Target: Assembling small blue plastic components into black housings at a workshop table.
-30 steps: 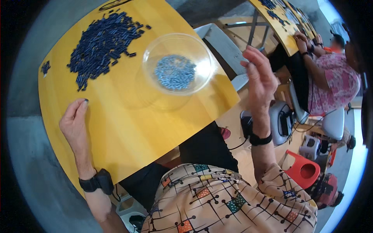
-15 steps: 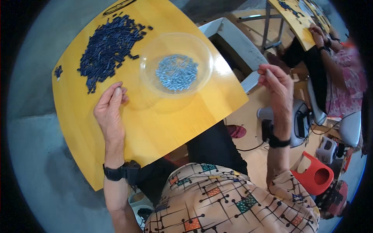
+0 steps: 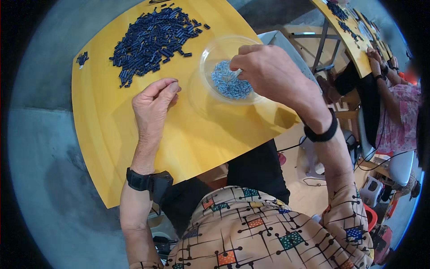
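Right hand point(image 3: 268, 74) over clear bowl point(image 3: 210, 58), fingertips pinched in pale beads point(image 3: 230, 85), perhaps gripping one, left hand point(image 3: 152, 107) on yellow table point(image 3: 112, 134), thumb and forefinger pressed together, dark pile point(image 3: 150, 38) beyond

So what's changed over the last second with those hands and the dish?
The right hand swung in from out beside the table to above the clear dish, fingertips down at the pale blue bits. The left hand slid from the table's near left up toward the dark blue pile, thumb and forefinger pinched; whether it holds a piece is unclear. Dish, pile and yellow table stayed put.
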Tool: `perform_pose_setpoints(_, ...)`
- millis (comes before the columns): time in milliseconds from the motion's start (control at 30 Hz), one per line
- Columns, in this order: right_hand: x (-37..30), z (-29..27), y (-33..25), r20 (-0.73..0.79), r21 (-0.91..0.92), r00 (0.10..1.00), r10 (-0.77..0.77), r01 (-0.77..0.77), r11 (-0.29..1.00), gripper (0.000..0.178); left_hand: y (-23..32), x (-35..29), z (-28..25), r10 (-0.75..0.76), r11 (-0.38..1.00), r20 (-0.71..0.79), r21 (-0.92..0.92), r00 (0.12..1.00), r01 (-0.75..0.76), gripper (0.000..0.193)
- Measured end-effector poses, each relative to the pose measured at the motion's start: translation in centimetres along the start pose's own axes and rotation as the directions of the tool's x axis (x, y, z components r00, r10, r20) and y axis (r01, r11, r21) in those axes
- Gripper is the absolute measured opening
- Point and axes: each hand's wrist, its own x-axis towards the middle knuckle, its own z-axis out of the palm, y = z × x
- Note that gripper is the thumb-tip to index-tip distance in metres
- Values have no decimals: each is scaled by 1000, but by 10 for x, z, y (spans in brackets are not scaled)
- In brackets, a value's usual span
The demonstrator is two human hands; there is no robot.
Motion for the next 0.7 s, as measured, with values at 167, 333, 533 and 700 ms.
perform_pose_setpoints(167,19,24,-1,135,-88,991,-3,15,996,11,-2,1,0,46,998,25,38,999,-47,16)
perform_pose_setpoints(333,18,23,-3,214,-17,976,40,-37,999,10,-4,3,0,57,998,52,11,997,-57,14)
perform_pose_setpoints(533,16,24,-4,190,6,978,84,-87,996,13,-2,5,2,58,998,47,-23,997,-57,14)
perform_pose_setpoints(700,19,29,4,248,6,968,48,-51,999,8,-3,6,2,44,999,54,-28,998,-43,15)
